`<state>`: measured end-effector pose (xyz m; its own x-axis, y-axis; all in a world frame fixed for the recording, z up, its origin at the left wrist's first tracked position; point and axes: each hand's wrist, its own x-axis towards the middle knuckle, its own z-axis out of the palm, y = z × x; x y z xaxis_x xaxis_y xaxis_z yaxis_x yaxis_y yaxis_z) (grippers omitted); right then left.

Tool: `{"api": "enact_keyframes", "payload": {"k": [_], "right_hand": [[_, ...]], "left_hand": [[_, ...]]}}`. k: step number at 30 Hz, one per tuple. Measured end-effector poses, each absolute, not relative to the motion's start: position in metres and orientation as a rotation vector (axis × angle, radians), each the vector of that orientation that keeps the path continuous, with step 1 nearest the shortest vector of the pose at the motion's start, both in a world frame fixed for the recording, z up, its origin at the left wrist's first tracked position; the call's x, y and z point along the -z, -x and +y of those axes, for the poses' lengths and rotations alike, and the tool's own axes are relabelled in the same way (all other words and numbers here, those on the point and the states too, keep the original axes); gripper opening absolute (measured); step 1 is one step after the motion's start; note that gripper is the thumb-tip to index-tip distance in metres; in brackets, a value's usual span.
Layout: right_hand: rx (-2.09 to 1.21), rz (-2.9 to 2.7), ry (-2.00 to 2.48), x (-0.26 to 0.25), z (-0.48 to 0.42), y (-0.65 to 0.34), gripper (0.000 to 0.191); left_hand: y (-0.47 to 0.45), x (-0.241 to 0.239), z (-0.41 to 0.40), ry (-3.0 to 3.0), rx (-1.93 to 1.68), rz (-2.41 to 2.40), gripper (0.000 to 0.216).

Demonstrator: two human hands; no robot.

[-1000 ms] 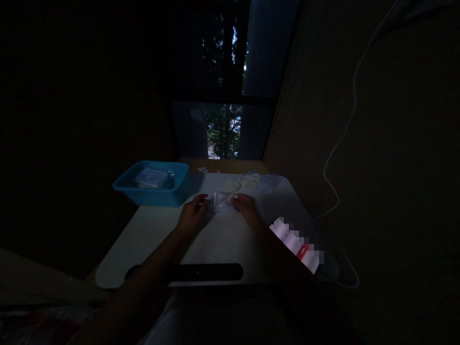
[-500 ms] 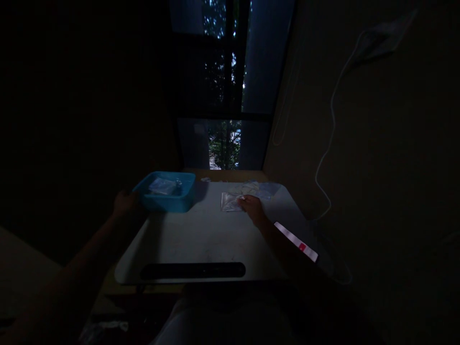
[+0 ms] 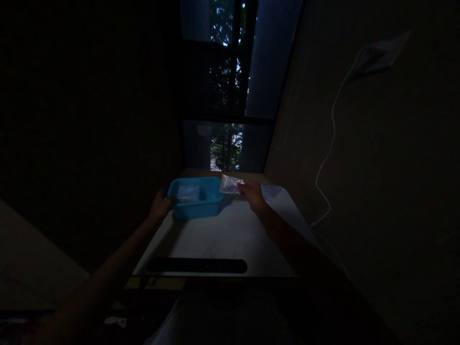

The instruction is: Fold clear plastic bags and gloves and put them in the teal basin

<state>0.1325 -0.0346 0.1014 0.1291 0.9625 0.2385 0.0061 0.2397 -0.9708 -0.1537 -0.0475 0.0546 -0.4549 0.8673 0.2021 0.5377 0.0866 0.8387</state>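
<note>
My left hand (image 3: 161, 206) grips the left rim of a blue plastic basin (image 3: 199, 210) at the far left of the white table (image 3: 204, 239). Inside the basin lies a clear plastic packet (image 3: 189, 193). Just right of the basin, my right hand (image 3: 252, 194) pinches a second clear plastic packet (image 3: 230, 184) by its right end. This packet is raised above the tabletop, its left end close to the basin's right rim. The dim light hides what the packets contain.
More thin clear plastic (image 3: 271, 191) lies at the table's back right corner. A dark slot (image 3: 197, 265) runs along the near edge. A white cable (image 3: 333, 120) hangs down the right wall from an outlet. Behind the table is a window (image 3: 226, 143).
My left hand has brought the basin rightward. The packet in my right hand has gone up off the table. My right forearm now covers the place where the lit phone showed.
</note>
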Motion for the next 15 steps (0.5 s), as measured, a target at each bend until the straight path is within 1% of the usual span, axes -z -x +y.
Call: {"api": "enact_keyframes", "payload": {"k": [2, 4, 9, 12, 15], "right_hand": [[-0.910, -1.275, 1.076, -0.111, -0.033, -0.120, 0.019], [-0.908, -1.325, 1.088, -0.117, -0.029, -0.104, 0.018], [-0.916, -1.516, 1.273, -0.112, -0.010, -0.061, 0.023], [-0.871, -1.619, 1.355, -0.103, 0.003, -0.038, 0.020], [-0.858, -1.659, 1.385, -0.093, 0.016, -0.021, 0.015]], "left_hand": [[0.137, -0.057, -0.056, -1.350, -1.296, 1.979, 0.061], [0.124, -0.061, -0.062, -1.403, -1.295, 1.954, 0.061], [0.126, -0.064, -0.062, -1.607, -1.283, 2.057, 0.046], [0.140, -0.062, -0.058, -1.915, -1.235, 2.055, 0.040], [0.150, -0.062, -0.056, -2.246, -1.161, 1.992, 0.039]]}}
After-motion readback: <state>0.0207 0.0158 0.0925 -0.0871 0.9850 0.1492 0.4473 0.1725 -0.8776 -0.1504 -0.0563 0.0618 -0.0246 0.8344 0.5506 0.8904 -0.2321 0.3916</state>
